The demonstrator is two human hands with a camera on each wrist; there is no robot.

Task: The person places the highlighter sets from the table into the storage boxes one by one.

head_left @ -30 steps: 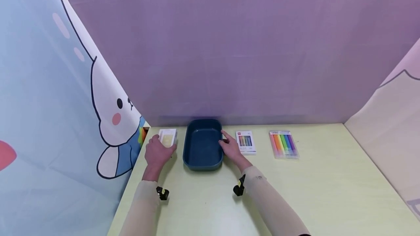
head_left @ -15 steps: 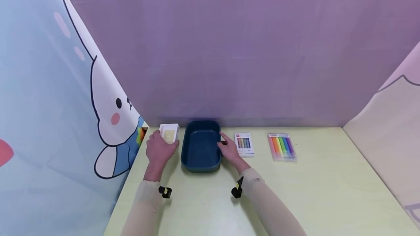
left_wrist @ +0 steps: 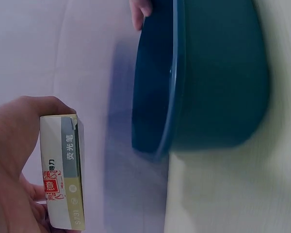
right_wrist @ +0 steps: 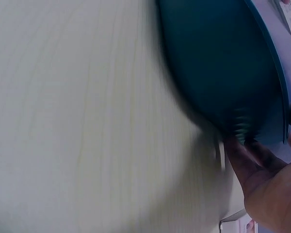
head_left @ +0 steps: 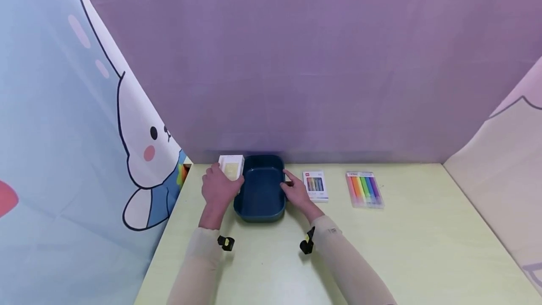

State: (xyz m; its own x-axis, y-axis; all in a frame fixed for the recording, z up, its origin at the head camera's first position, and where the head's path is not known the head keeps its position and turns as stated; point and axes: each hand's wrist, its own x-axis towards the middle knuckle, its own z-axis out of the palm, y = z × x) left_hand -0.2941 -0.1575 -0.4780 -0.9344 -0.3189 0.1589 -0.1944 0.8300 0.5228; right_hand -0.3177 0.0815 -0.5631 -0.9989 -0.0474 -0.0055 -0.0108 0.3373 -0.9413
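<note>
My left hand [head_left: 219,187] grips a white box [head_left: 231,164] at the left rim of a dark blue plastic bin [head_left: 262,194]. In the left wrist view the highlighter box [left_wrist: 63,170] is held up between thumb and fingers, level with the bin's rim and apart from it. Printing and a red stamp mark its end. My right hand [head_left: 298,194] holds the bin's right wall, with fingertips over the rim and others against the outside, as the right wrist view shows. The bin stands on the table, and its visible floor is bare.
Right of the bin lies a white box with colored sticks pictured on it [head_left: 315,186]. Farther right is a clear pack of rainbow-colored pens [head_left: 365,189]. A purple cloth [head_left: 296,84] hangs along the table's [head_left: 402,248] back edge, and a printed cloth [head_left: 84,154] on the left.
My left hand has lifted the highlighter box off the table and moved it right, to the bin's left rim. My right hand stays on the bin, which has hardly moved.
</note>
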